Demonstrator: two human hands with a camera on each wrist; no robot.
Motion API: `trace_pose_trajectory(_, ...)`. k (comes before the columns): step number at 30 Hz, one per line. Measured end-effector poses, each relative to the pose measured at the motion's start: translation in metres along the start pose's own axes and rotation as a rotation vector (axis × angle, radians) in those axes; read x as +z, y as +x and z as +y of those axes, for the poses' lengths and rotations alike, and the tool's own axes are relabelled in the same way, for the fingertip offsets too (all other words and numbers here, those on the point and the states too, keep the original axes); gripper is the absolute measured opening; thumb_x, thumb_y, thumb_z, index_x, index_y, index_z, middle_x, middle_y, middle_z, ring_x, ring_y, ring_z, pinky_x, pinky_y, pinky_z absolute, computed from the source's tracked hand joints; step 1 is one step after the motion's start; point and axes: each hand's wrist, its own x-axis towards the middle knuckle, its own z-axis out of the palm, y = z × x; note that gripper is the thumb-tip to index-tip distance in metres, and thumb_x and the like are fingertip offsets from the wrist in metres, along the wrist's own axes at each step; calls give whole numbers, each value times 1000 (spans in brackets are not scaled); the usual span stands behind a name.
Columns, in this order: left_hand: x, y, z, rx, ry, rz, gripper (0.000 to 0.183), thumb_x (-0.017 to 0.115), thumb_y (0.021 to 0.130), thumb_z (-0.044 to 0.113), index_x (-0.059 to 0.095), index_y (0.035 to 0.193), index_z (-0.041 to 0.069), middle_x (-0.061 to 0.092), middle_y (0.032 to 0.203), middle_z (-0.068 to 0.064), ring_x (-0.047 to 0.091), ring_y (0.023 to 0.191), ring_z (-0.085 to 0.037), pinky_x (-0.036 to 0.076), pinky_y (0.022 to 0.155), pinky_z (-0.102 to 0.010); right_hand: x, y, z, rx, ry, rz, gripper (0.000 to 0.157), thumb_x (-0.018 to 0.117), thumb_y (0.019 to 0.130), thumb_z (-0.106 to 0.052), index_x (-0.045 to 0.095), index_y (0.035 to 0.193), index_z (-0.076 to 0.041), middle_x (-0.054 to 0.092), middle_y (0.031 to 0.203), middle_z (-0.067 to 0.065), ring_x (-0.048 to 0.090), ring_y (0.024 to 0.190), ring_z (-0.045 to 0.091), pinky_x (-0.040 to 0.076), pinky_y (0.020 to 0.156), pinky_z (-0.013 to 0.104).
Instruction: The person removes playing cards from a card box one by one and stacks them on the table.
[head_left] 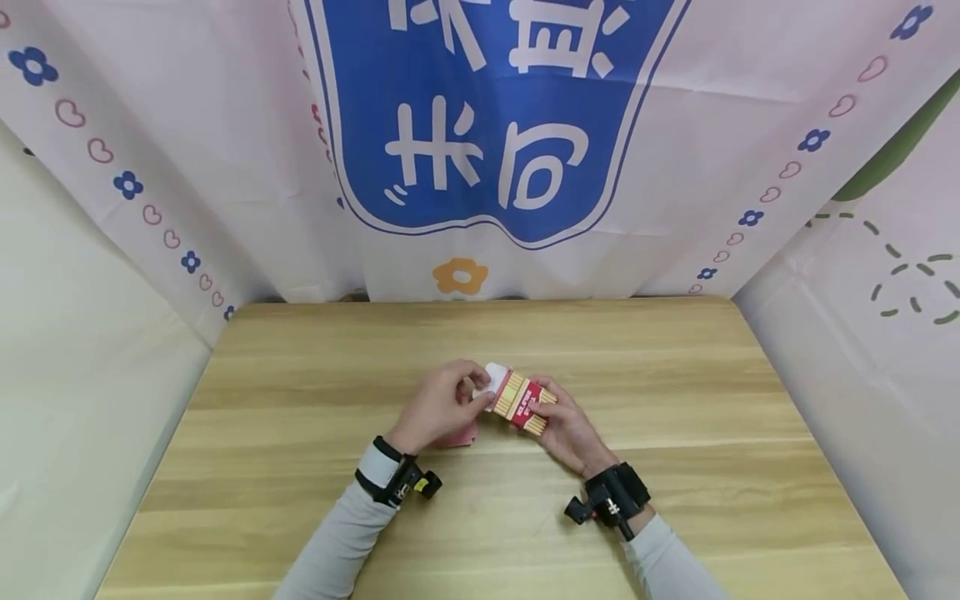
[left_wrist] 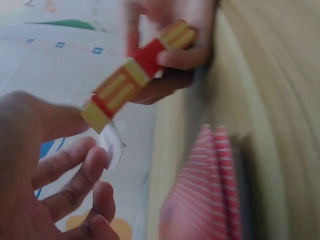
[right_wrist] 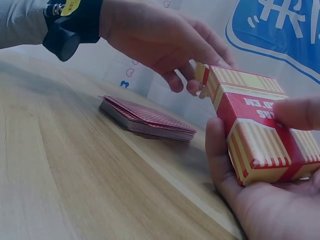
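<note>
My right hand (head_left: 573,433) grips a red-and-yellow striped playing-card box (head_left: 517,398), thumb across its printed front and fingers beneath. The box is tilted, and a pale flap (head_left: 496,377) stands out at its left end. My left hand (head_left: 438,404) is at that end, its thumb and fingertips pinching the flap. In the right wrist view, a deck of red-backed cards (right_wrist: 147,117) lies on the table, slightly fanned, below my left hand. The head view shows only a corner of the deck (head_left: 459,437) past the left hand. The inside of the box is hidden.
The wooden table (head_left: 300,358) reaches back to a white curtain (head_left: 675,192) with a blue printed panel. Pale cloth walls stand at both sides. Each wrist carries a black strap with a small camera (head_left: 600,500).
</note>
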Motion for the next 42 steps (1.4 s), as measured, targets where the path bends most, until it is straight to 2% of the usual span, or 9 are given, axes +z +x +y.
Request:
trace_pose_trajectory(3,6,-5,-1,-31,26,-20,20,79,90,27,71,105,17,65,87,7,59,66,-11,50,56,-26,1,-2,4,10,0,-2,40,50,101,1,47,138,-15,38,151,17,59,126,30,53,101,44)
trace_pose_trajectory(6,8,-8,-1,-52,9,-16,20,80,88,27,71,103,16,67,90,8,60,67,-10,51,58,-26,2,-3,7,7,-14,-6,40,51,101,0,46,138,-15,38,151,17,59,127,29,53,101,43)
trace_pose_trajectory(15,13,-9,0,-80,-6,-34,14,77,90,24,70,100,17,67,89,9,58,67,-7,50,57,-25,-1,-5,10,19,0,-4,43,52,100,0,48,140,-16,37,151,19,58,126,31,54,100,43)
trace_pose_trajectory(24,7,-8,5,-131,-29,-48,13,70,97,27,71,106,17,70,94,6,63,76,-9,55,67,-29,-1,-4,8,9,-6,2,42,53,100,0,48,138,-15,38,150,18,58,126,30,53,101,45)
trace_pose_trajectory(32,-1,-7,4,-132,-116,28,11,70,97,19,75,105,14,72,93,5,65,82,-10,58,76,-32,1,-3,5,5,-11,7,41,55,100,-2,48,138,-17,38,150,16,57,127,29,52,103,45)
trace_pose_trajectory(37,-9,-4,3,-114,-199,88,10,70,96,12,74,104,8,72,96,-3,68,86,-14,60,79,-34,3,-3,3,1,-17,12,42,55,100,-3,45,139,-15,38,150,16,58,127,28,52,102,45)
trace_pose_trajectory(42,-22,-2,0,-132,-285,129,13,66,95,8,72,107,6,69,102,-11,73,86,-21,59,74,-33,3,-1,1,-5,3,4,42,55,100,-2,45,139,-15,34,153,17,56,129,30,53,101,44)
